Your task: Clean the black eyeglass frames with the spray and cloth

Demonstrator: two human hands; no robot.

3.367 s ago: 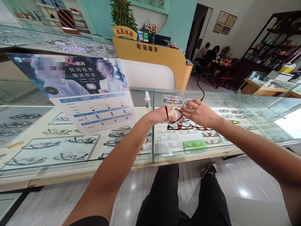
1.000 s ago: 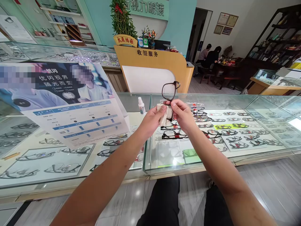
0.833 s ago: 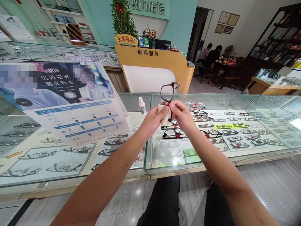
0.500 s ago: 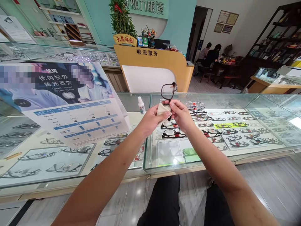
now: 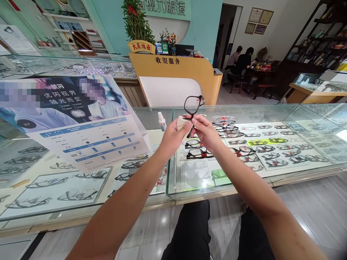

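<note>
Gripping dark-rimmed, clear-lensed glasses (image 5: 192, 105), long axis near twelve-to-six, with right hand (image 5: 206, 132); pinching folded cream cloth (image 5: 181, 123) at their nine o'clock with left hand (image 5: 173, 136).

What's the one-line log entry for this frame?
right hand: holds dark-rimmed glasses on end | left hand: pinches cloth against them | white bottle: stands beyond left hand

The glass worktop (image 5: 249, 113) bears a printed placard (image 5: 89, 135) on the left and a small white bottle (image 5: 162, 122) toward the far edge.
</note>
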